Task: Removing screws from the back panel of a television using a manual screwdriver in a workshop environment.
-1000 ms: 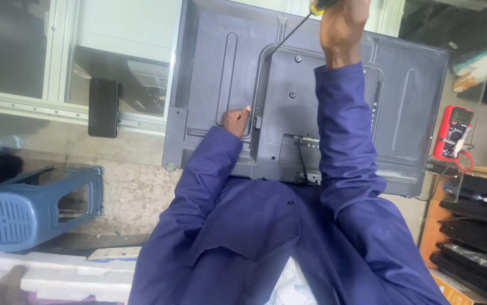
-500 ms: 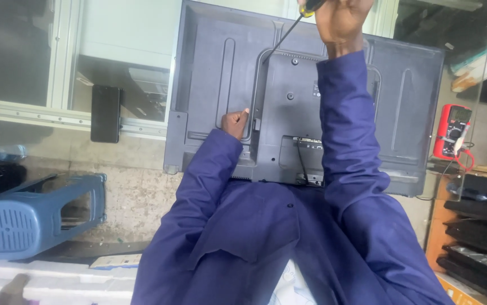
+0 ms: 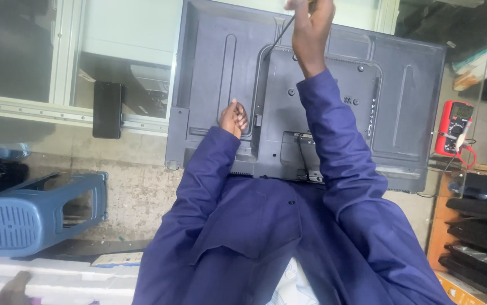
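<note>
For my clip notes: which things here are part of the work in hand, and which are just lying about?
In use:
- television back panel, left hand resting on it
- screwdriver, gripped in right hand, tip against the panel

Lying about:
- red multimeter
- blue plastic stool, on its side
- black phone

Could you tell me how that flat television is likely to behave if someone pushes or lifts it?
Broad and thin, the television would probably flex little but feel awkward. Its hidden screen side is likely fragile. The left hand braces its back, suggesting it could slide.
</note>
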